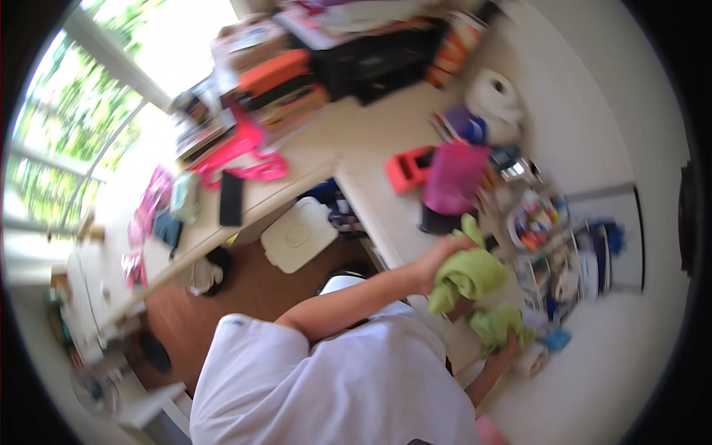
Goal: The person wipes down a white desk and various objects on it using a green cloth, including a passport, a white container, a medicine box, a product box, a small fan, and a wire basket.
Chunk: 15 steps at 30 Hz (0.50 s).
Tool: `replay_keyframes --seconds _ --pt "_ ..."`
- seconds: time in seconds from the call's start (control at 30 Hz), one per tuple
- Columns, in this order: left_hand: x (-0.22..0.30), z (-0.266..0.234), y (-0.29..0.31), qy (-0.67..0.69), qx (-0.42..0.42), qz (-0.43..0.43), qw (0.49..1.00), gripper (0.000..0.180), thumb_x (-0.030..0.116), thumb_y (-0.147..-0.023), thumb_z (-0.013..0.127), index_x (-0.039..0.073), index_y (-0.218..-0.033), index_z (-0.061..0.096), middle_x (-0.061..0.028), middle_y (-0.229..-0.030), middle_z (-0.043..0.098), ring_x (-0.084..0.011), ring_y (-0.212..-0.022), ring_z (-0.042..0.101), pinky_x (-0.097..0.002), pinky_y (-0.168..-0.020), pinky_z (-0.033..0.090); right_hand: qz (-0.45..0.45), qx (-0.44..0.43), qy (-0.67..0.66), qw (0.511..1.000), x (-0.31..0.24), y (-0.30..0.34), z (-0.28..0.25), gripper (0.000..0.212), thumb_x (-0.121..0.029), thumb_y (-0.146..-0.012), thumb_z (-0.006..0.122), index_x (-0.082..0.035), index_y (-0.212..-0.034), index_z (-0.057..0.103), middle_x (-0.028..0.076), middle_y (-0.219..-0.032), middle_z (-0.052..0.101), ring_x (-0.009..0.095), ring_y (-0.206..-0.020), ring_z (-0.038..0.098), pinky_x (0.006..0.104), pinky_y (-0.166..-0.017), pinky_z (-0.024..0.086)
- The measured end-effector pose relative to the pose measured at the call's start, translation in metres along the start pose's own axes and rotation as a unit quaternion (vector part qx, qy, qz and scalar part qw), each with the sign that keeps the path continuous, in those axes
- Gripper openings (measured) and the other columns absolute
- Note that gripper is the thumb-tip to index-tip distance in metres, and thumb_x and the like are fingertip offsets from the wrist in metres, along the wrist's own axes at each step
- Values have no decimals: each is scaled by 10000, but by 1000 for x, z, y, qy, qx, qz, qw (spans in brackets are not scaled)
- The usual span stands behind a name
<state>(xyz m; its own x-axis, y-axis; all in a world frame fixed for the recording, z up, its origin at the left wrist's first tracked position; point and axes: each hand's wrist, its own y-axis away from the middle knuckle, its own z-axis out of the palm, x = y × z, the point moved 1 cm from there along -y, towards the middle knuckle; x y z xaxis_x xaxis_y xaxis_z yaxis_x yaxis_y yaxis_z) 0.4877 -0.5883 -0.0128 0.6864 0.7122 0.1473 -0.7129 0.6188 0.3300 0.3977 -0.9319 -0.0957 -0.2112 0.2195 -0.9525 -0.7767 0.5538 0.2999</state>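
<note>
Green cloth (pixel 475 276) is bunched in both hands over the right wing of the table (pixel 371 182), between the wing's inner edge and its wall-side edge; whether any of it touches the tabletop cannot be told. The left hand (pixel 439 259) grasps the upper, rolled bunch from its inner-edge side, and the right hand (pixel 509 350) has its fingers curled into the lower bunch from below. The two bunches sit on a slant, the lower one nearer the wall-side edge; blur hides whether they are one piece. The upper bunch's long axis runs roughly from a loose end pointing toward the pink pouch (pixel 456 176) to a flap hanging back toward the person. The left hand is nearer that pouch and the table's inner corner; the right is nearer the wall-side edge, beyond the bowl of colourful bits (pixel 535 226).
</note>
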Motion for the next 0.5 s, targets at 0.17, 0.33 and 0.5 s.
replay_keyframes --seconds 0.17,0.33,0.5 --pt "-1 1 -13 -38 23 10 999 466 333 -853 419 -29 -1134 505 -156 -1006 617 -265 -881 620 -380 -795 504 -98 48 268 957 23 15 -16 508 -110 -666 679 27 -1132 528 88 -978 607 171 -891 570 288 -804 455" --pt "-35 18 -41 -211 112 10 971 355 217 -850 462 -32 -1100 497 -142 -974 604 -233 -857 620 -337 -754 513 -96 86 227 965 32 -8 -14 496 -96 -679 706 21 -1129 533 135 -1080 585 216 -969 572 319 -840 451" --pt "-78 19 -74 -429 87 -1 899 346 72 -818 546 -18 -1146 486 -101 -987 594 -162 -847 596 -277 -736 496 -288 -55 571 767 47 -74 52 390 -182 -697 688 -157 -1072 586 93 -1212 485 368 -1030 489 435 -827 470"
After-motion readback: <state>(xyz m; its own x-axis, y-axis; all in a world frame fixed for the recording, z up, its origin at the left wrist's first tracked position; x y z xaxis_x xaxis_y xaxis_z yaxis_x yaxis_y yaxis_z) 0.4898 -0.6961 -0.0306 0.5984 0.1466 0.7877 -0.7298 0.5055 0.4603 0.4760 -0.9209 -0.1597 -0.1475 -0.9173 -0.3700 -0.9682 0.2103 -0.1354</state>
